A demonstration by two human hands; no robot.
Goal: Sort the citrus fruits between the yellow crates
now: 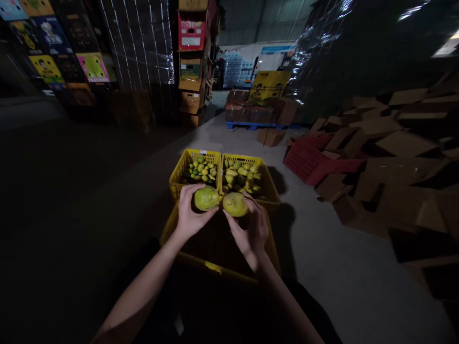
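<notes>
My left hand (pixel 191 212) is closed around a round green fruit (pixel 207 198), thumb below and fingers above. A yellower, oval fruit (pixel 235 204) sits in the grip of my right hand (pixel 254 225), close beside the first but apart from it. Both fruits are held over a yellow crate (pixel 215 268) nearest me, whose inside is dark. Just beyond stand two more yellow plastic crates: the left crate (pixel 175 184) holds several green and yellow fruits (pixel 201 168), and the right crate (pixel 269 179) holds several yellow-green ones (pixel 241 176). The exact kind of fruit is unclear.
Flattened and open cardboard boxes (pixel 405 167) lie heaped on the right, with a red crate (pixel 308 157) at their edge. Farther back are a blue pallet (pixel 251 126) with boxes, a tall carton stack (pixel 191 71) and printed cartons (pixel 53 43). Grey floor (pixel 315 253) surrounds the crates.
</notes>
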